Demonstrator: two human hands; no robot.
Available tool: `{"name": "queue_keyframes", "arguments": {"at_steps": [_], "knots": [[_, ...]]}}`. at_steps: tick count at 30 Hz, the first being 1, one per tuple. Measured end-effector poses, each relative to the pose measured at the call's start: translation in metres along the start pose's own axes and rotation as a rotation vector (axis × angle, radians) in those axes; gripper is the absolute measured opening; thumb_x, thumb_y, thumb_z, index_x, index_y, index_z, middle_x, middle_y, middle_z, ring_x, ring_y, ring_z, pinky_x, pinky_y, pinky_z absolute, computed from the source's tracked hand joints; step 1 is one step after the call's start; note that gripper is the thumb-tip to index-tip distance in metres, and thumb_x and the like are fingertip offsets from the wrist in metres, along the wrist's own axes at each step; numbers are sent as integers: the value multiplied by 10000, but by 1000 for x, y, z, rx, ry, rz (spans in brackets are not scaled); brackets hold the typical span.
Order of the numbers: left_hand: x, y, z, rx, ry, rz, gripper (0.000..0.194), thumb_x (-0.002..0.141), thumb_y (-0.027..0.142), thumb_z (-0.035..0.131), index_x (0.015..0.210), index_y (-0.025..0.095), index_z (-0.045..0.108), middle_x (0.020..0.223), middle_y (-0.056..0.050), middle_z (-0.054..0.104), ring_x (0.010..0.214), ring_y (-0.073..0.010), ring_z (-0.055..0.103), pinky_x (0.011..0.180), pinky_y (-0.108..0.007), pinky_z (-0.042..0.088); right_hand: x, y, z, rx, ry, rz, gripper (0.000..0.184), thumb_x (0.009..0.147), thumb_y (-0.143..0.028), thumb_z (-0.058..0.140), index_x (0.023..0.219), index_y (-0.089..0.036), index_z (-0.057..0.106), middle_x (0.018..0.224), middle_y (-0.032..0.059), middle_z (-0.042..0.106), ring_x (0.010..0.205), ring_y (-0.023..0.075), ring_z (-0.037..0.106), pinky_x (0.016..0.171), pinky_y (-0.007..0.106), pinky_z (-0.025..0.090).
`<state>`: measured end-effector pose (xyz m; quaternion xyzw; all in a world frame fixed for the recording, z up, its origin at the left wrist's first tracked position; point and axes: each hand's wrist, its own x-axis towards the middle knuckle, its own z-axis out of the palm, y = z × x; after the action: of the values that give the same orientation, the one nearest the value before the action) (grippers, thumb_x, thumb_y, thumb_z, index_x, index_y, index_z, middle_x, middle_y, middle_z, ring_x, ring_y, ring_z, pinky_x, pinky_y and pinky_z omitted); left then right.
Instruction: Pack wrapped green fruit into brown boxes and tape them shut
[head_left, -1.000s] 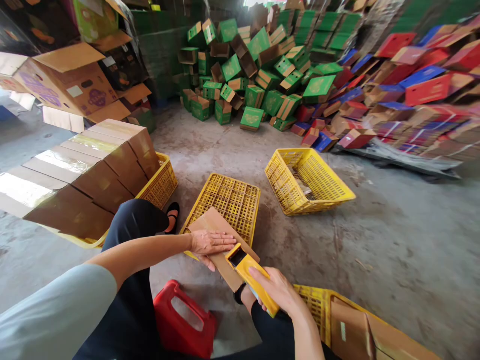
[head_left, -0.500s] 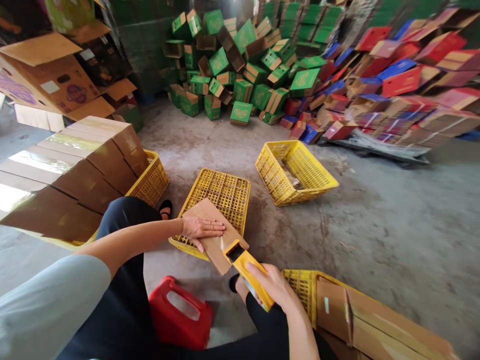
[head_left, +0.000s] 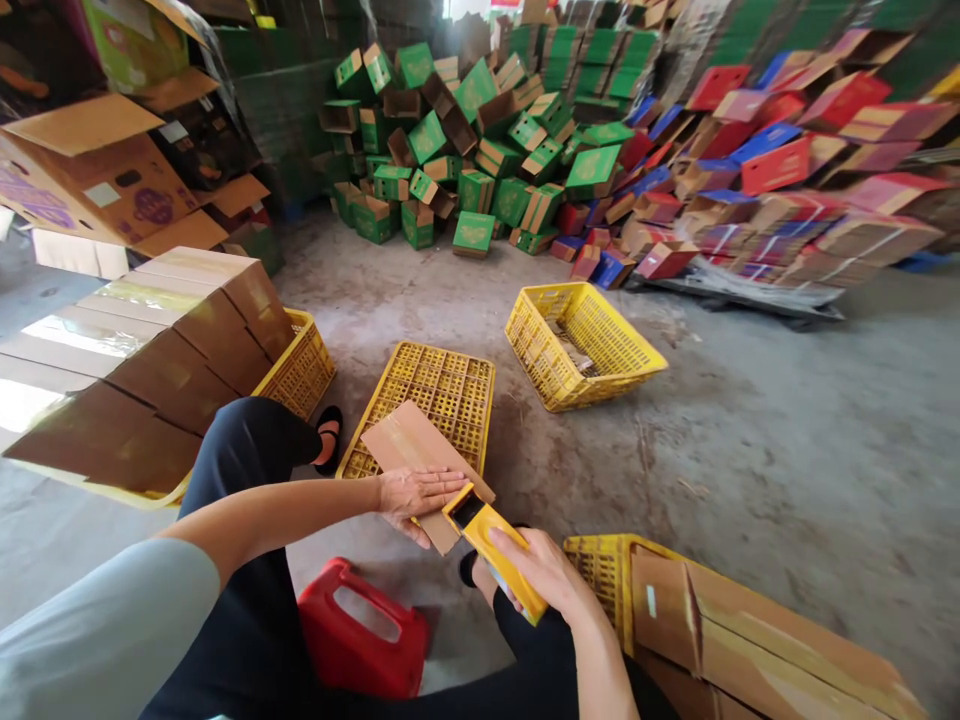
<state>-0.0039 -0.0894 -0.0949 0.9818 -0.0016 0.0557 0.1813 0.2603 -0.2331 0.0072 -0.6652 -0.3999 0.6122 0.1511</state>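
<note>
A flattened piece of cardboard with a shiny strip along it lies aslant on an upturned yellow plastic crate. My left hand rests flat on its near part, fingers stretched out and pressed down. Wrapped round a yellow hand tool, whose exact kind I cannot make out, is my right hand. The tool's head has a dark rectangular opening and touches or overlaps the cardboard's right corner, close to my left fingertips.
A red plastic jug stands between my legs. Folded brown cartons fill a yellow crate on the left and another on the right. Ahead is a yellow basket with scraps inside. Green boxes and red-blue boxes are heaped behind.
My left hand has slid along the cardboard toward me and slightly right, nearer the tool. My right hand and the yellow tool hold almost the same place. The camera view has shifted slightly.
</note>
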Motion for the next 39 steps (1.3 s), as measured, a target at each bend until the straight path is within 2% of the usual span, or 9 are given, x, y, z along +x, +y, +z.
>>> {"name": "queue_keyframes", "arguments": {"at_steps": [7, 12, 16, 20, 26, 29, 31, 34, 39], "knots": [[0, -5, 1, 20, 30, 8, 1018, 955, 690, 524, 1623, -18, 225, 1668, -274, 252, 1593, -342, 159, 1306, -476, 202, -13, 0, -7, -40, -72, -21, 546, 900, -755, 523, 872, -215, 597, 587, 12, 689, 494, 172, 664, 487, 238, 521], [1, -8, 3, 4, 30, 18, 1030, 940, 720, 525, 1621, -3, 253, 1669, -264, 256, 1593, -333, 162, 1309, -469, 179, -27, 14, -10, -33, -2, 50, 629, 848, -826, 530, 932, -209, 622, 590, 15, 686, 514, 191, 683, 475, 242, 513], [1, -16, 2, -1, 31, 25, 1009, 942, 692, 557, 1622, 9, 261, 1669, -266, 257, 1592, -335, 163, 1304, -478, 198, -28, 16, -7, -3, 11, 26, 608, 847, -807, 554, 918, -206, 617, 568, 14, 676, 476, 186, 653, 456, 251, 500], [3, -25, 0, -5, 23, 44, 931, 981, 621, 546, 1641, 44, 233, 1678, -239, 259, 1597, -304, 155, 1308, -459, 187, -24, 13, -7, 28, 36, 5, 607, 852, -803, 551, 899, -201, 615, 551, 9, 663, 474, 185, 642, 452, 257, 507], [0, -15, 2, 33, -5, 28, 912, 1006, 633, 479, 1642, 32, 221, 1695, -242, 199, 1601, -322, 99, 1315, -475, 136, -24, 17, -15, -14, 17, 20, 632, 833, -819, 567, 914, -196, 630, 559, 18, 680, 466, 184, 646, 438, 244, 477], [-1, -10, 2, 21, -10, 4, 899, 986, 675, 483, 1644, 100, 271, 1713, -208, 161, 1599, -331, 120, 1312, -483, 134, -24, 18, -18, -8, 19, -1, 614, 831, -808, 583, 920, -202, 626, 566, 11, 680, 487, 185, 658, 454, 241, 480], [0, -10, 2, 5, -6, -3, 892, 974, 694, 491, 1640, 132, 298, 1718, -192, 161, 1598, -330, 139, 1310, -482, 147, -24, 18, -19, 5, 19, 2, 596, 834, -799, 586, 914, -210, 619, 562, 2, 672, 484, 178, 649, 468, 244, 489], [2, -13, 4, -4, 9, 10, 903, 964, 703, 502, 1628, 118, 324, 1714, -207, 172, 1599, -335, 143, 1308, -480, 155, -27, 22, -23, 7, 3, 6, 578, 853, -787, 565, 904, -214, 618, 577, 13, 681, 495, 185, 657, 480, 257, 500], [2, -15, 6, 3, 6, 13, 934, 950, 725, 502, 1637, 125, 302, 1717, -206, 159, 1596, -351, 149, 1303, -488, 164, -42, 35, -33, 13, 22, 35, 583, 833, -794, 583, 919, -219, 629, 610, 26, 694, 535, 213, 681, 502, 289, 531]]}}
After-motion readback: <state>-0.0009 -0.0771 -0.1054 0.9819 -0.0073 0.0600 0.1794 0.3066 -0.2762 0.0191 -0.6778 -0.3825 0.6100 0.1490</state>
